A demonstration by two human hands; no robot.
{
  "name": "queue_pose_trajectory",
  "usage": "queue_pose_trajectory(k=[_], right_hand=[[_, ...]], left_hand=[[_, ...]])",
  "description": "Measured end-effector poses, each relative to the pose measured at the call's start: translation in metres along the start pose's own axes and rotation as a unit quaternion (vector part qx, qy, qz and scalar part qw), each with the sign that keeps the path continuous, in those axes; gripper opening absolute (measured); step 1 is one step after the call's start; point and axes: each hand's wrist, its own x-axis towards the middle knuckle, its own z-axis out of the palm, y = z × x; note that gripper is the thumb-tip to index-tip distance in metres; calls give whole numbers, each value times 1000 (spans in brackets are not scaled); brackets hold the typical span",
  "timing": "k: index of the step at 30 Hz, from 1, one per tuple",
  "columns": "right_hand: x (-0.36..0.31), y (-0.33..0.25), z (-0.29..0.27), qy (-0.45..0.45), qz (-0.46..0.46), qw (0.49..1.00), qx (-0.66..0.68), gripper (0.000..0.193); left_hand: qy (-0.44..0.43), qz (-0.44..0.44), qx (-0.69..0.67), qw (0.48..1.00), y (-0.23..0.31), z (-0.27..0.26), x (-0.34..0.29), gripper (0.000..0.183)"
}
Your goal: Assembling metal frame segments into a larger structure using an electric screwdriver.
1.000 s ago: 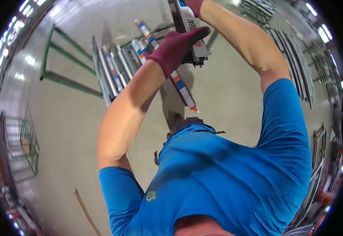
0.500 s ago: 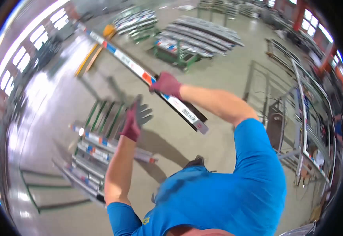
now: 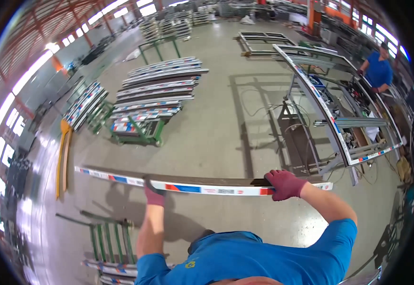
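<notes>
While the right hand (image 3: pixel 286 185) is clamping its fingers over the long label-striped profile (image 3: pixel 202 189) near one end, the left hand (image 3: pixel 154 194) is gripping it farther along, fingers wrapped.

Via head cam I judge this a workshop, factory type, bc. I see bars (image 3: pixel 157 89) stacked in qty., a green cart (image 3: pixel 138 139), a big frame (image 3: pixel 377 154), steel roof beams (image 3: pixel 36 21) & a co-worker (image 3: pixel 379 69).

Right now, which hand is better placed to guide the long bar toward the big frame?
Probably the right hand: it grips the long bar near its right end, on the big frame's side. The left hand is farther along the bar, away from the frame.
</notes>
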Motion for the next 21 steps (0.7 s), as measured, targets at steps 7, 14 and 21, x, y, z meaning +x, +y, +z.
queue_pose_trajectory(k=[7,14,21], right_hand=[[158,38,-16,163,2,975,-149,68],[272,135,-125,132,33,968,-210,29],[260,304,-257,210,81,935,-275,37]], left_hand=[[4,-217,-47,975,-246,122,38,32],[-160,-496,56,852,-296,278,116,50],[-572,318,665,359,-268,476,301,111]])
